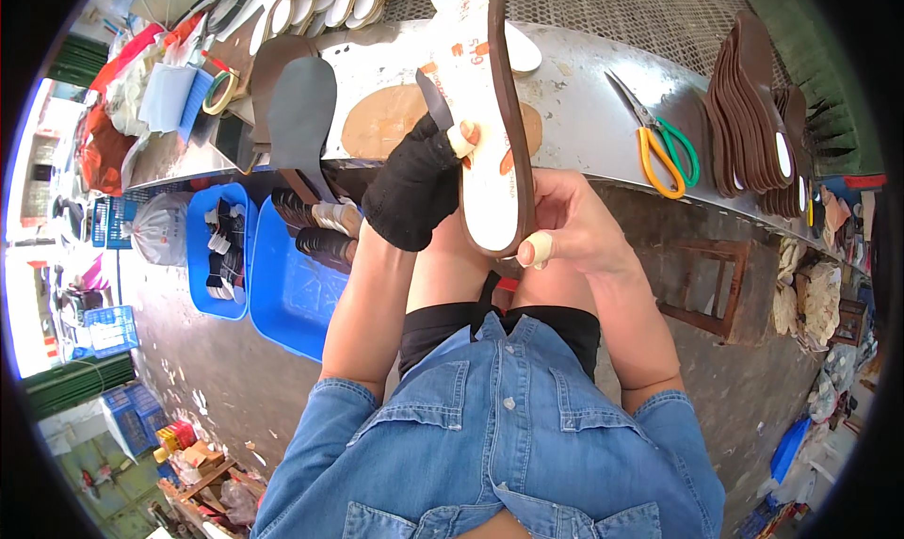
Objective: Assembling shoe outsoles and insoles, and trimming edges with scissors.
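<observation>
A long shoe insole (490, 176), white on its face with orange-red print and a brown rim, is held upright over the near edge of the bench. My left hand (414, 181), in a black glove with bare, taped fingertips, grips its left side. Beside that thumb a thin dark grey strip (434, 99) sticks up; I cannot make out what it belongs to. My right hand (579, 226) is bare, with tape round the thumb. It pinches the rounded lower end from the right, its other fingers partly hidden behind the insole.
Scissors (656, 144) with orange and green handles lie right of the insole, before stacked brown insoles (744, 115). A dark grey sole piece (299, 106) and a tape roll (220, 94) lie left. Blue tubs (292, 299) stand below the bench; a wooden stool (725, 294) stands right.
</observation>
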Action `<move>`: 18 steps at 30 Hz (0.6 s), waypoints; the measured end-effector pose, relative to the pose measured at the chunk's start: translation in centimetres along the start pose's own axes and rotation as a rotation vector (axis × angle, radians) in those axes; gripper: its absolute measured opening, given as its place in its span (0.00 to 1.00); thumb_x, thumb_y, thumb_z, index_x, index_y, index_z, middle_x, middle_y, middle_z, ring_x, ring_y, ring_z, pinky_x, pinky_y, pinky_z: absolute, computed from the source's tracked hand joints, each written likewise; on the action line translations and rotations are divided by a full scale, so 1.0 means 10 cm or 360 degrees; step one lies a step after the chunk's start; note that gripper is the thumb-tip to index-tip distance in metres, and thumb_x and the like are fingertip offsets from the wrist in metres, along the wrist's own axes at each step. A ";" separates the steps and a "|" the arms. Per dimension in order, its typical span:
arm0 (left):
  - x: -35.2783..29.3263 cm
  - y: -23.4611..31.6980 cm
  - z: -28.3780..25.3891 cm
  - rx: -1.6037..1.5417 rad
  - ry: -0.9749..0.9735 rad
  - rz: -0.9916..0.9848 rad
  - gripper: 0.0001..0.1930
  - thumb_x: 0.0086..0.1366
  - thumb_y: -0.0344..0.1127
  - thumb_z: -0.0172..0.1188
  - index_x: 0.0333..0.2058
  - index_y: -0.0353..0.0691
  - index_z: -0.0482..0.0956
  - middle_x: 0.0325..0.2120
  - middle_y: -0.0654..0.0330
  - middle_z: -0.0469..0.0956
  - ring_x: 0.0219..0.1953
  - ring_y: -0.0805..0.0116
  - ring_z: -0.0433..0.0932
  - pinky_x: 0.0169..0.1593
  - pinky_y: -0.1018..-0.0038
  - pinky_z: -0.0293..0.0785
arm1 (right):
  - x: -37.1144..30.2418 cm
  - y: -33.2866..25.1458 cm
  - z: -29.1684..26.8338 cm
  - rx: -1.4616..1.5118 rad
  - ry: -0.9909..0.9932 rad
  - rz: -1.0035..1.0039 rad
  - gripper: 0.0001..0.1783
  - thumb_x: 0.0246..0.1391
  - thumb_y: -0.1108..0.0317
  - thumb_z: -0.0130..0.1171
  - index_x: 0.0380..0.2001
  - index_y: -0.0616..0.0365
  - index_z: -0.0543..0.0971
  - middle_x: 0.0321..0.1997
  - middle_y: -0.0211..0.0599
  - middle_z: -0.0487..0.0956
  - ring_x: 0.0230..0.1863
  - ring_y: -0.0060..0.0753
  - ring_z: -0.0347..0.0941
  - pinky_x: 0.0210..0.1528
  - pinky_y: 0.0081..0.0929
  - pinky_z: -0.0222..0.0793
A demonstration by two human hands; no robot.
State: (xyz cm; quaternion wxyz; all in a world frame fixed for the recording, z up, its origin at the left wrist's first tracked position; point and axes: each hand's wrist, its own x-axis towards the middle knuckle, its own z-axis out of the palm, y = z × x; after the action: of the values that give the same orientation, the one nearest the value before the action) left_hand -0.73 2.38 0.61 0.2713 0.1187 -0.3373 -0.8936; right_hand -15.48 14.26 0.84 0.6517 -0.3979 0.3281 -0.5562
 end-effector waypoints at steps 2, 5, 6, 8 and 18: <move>-0.01 0.00 0.00 -0.0019 0.0011 0.0014 0.27 0.56 0.39 0.65 0.51 0.34 0.67 0.42 0.59 0.75 0.44 0.69 0.75 0.50 0.72 0.73 | -0.02 -0.05 0.03 0.0072 0.0028 0.0028 0.14 0.39 0.74 0.66 0.33 0.61 0.77 0.27 0.30 0.79 0.22 0.14 0.71 0.19 0.11 0.62; -0.02 -0.03 0.02 0.0054 -0.0045 -0.0032 0.26 0.55 0.35 0.65 0.51 0.34 0.68 0.41 0.59 0.76 0.42 0.69 0.76 0.47 0.73 0.73 | 0.00 -0.02 0.00 0.0113 0.0194 -0.0022 0.11 0.43 0.72 0.66 0.32 0.61 0.77 0.26 0.29 0.79 0.21 0.13 0.71 0.19 0.11 0.61; -0.03 -0.04 0.01 0.0051 -0.0041 -0.0038 0.26 0.55 0.35 0.65 0.51 0.34 0.68 0.41 0.59 0.76 0.42 0.69 0.76 0.47 0.73 0.73 | 0.01 0.01 -0.01 0.0079 0.0342 -0.0107 0.09 0.45 0.71 0.65 0.31 0.60 0.78 0.25 0.28 0.78 0.20 0.13 0.70 0.19 0.10 0.61; -0.04 -0.05 -0.04 0.0210 0.0019 -0.0064 0.23 0.56 0.33 0.64 0.49 0.33 0.71 0.39 0.59 0.77 0.40 0.70 0.76 0.46 0.75 0.73 | 0.08 -0.10 -0.10 0.0002 0.0279 -0.0026 0.08 0.48 0.67 0.64 0.28 0.59 0.78 0.22 0.27 0.77 0.17 0.12 0.69 0.18 0.10 0.60; 0.00 -0.13 -0.19 0.0362 0.0313 0.0023 0.25 0.54 0.29 0.64 0.51 0.33 0.69 0.44 0.56 0.76 0.45 0.65 0.76 0.49 0.69 0.75 | 0.16 -0.02 -0.02 -0.0750 0.0736 -0.0080 0.11 0.54 0.66 0.58 0.28 0.65 0.78 0.19 0.26 0.74 0.21 0.11 0.67 0.22 0.13 0.62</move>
State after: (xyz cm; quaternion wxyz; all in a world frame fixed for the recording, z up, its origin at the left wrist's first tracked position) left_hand -0.52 2.20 -1.63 0.2942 0.2333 -0.4091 -0.8317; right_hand -15.46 12.66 1.00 0.4361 -0.4089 0.5769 -0.5566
